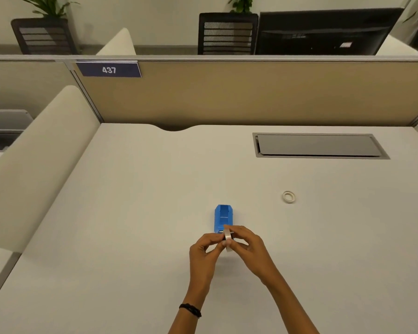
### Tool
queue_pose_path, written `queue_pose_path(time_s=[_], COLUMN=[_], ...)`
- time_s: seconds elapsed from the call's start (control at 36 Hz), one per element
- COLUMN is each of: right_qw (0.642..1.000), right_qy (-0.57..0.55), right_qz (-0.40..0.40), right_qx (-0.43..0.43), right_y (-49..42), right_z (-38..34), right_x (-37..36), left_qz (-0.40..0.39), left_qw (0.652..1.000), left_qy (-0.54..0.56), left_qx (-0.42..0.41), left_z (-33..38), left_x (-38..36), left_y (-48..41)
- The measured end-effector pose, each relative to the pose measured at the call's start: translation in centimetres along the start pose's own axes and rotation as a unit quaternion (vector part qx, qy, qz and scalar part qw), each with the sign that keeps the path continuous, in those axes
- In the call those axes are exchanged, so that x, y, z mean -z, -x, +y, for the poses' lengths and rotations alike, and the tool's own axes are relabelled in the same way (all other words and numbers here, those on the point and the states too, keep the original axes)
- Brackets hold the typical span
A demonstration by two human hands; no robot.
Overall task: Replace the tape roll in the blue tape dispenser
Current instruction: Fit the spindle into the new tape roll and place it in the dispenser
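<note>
The blue tape dispenser stands on the white desk, its near end partly hidden by my fingers. A clear tape roll is held upright on edge just in front of the dispenser's near end. My left hand pinches it from the left and my right hand grips it from the right. Whether the roll touches the dispenser cannot be told. A second, thin tape ring lies flat on the desk, far to the right of the dispenser.
A grey cable hatch is set into the desk at the back right. A tan partition closes the back and a cream side panel the left. A black wristband is on my left wrist.
</note>
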State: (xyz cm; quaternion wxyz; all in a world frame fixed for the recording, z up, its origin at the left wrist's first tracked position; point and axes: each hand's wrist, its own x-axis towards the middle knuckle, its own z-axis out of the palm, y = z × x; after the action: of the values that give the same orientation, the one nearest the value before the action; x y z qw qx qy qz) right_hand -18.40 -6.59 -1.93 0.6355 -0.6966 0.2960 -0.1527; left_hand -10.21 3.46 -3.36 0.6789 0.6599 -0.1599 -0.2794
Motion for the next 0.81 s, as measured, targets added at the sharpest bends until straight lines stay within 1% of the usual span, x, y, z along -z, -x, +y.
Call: queue_pose_path(time_s=[0.11,0.28,0.39,0.47,0.56,0.64,0.72,0.81], right_qw=[1.000,0.997,0.992,0.988,0.985,0.981,0.973,0.967], right_qy=[0.012,0.053,0.110,0.147,0.167,0.183,0.219,0.247], right_qz=[0.001,-0.049,-0.062,-0.050,-0.019,0.007,0.005,-0.007], right_qx=[-0.013,-0.035,-0.029,-0.011,0.028,0.062,0.064,0.059], right_y=[0.3,0.2,-0.5,-1.8,-3.6,-5.7,-7.4,-8.1], right_z=[0.2,0.5,0.8,0.8,0.2,-0.4,-0.4,0.3], right_x=[0.5,1.2,1.5,1.4,1.5,1.5,1.1,0.8], left_qz=[-0.015,-0.028,-0.037,-0.023,0.004,0.012,-0.003,-0.047], left_qw=[1.000,0.999,0.998,0.999,0.999,0.999,0.997,0.994], left_qy=[-0.015,-0.029,-0.045,-0.040,-0.037,-0.050,-0.074,-0.096], left_qx=[0.001,-0.002,0.019,0.016,0.000,-0.002,0.005,0.033], left_z=[-0.3,-0.8,-1.3,-1.3,-1.0,-0.8,-0.8,-1.0], left_x=[-0.2,-0.1,0.1,0.3,0.5,0.7,0.8,0.7], left_y=[0.0,0.0,-0.1,-0.7,-1.9,-3.6,-5.4,-6.9])
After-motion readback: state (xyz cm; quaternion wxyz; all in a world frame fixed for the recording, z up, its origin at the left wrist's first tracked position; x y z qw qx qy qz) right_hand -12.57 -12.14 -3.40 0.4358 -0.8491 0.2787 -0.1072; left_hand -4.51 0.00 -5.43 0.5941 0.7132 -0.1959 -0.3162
